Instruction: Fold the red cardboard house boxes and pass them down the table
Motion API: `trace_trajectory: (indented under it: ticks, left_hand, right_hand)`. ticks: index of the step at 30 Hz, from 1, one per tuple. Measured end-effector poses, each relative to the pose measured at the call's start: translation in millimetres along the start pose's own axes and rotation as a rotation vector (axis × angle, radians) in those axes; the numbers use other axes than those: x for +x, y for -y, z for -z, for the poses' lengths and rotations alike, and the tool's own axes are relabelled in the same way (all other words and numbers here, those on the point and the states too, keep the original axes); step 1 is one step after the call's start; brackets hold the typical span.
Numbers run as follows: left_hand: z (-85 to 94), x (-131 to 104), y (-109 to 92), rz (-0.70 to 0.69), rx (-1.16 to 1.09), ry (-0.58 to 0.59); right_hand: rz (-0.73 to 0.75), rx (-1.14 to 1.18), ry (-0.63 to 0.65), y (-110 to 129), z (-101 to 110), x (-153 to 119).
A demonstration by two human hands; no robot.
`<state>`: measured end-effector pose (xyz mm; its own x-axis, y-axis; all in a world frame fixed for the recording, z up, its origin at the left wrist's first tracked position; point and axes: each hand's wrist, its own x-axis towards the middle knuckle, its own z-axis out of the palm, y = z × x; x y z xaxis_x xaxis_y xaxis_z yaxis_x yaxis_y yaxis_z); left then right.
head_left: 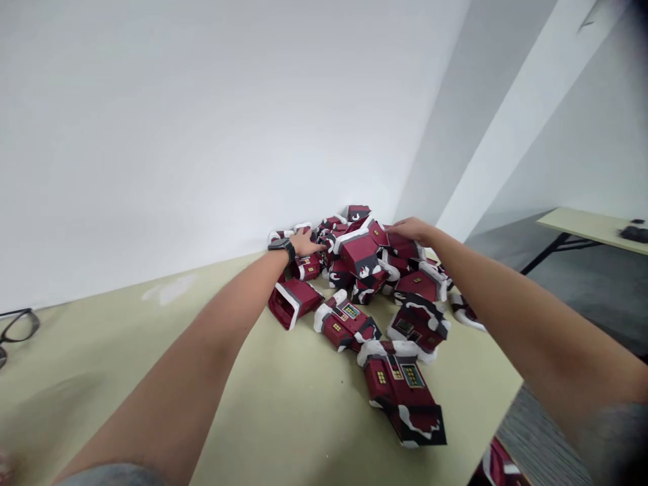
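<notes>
Both hands are at the pile (358, 255) of red houses with white trim, which sits on the tabletop (283, 412) against the wall (202, 135). The left hand (302, 241), with a watch (283, 248) at the wrist, lies over the pile's left side, thumb held apart from the other fingers; whether it grips a house cannot be told. The right hand (411, 229) rests on the pile's right side, fingers bent down over a house, their tips hidden; a firm hold cannot be confirmed. Judged step: handling the heap from both sides. The next move would appear to call for a sure hold on one piece and a lift clear of its neighbours, since the houses overlap and the trim could snag. Four houses lie apart in front, the nearest (403, 388) on its own by the front. Edges: the wall blocks the rear; the tabletop's right edge passes beneath the right forearm, with a red piece (499, 466) below it, so a house pushed that way could fall. Open room lies front and left, as far as the glasses (19, 329).
</notes>
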<state>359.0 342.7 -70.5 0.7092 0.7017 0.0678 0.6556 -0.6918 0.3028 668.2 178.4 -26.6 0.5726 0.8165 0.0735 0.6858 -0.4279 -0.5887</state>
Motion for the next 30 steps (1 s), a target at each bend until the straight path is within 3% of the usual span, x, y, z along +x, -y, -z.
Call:
trace_trajectory:
  ticks: [4,15,24,30]
  left_hand:
    - [-8.9,-22,9,0.013,0.013,0.017]
    - [5.3,-109,9,-0.055,-0.014,0.027]
    - [16.2,-171,11,-0.063,-0.059,-0.007]
    - [21.9,-211,12,-0.012,-0.082,0.016]
  right_hand:
    - [-0.007,0.020,0.083,2,-3,-11]
    - [0.070,-0.132,0.114,27,-18,-42]
    - [0.208,-0.274,0.178,54,-59,-83]
    - [0.282,-0.211,0.250,71,-48,-86]
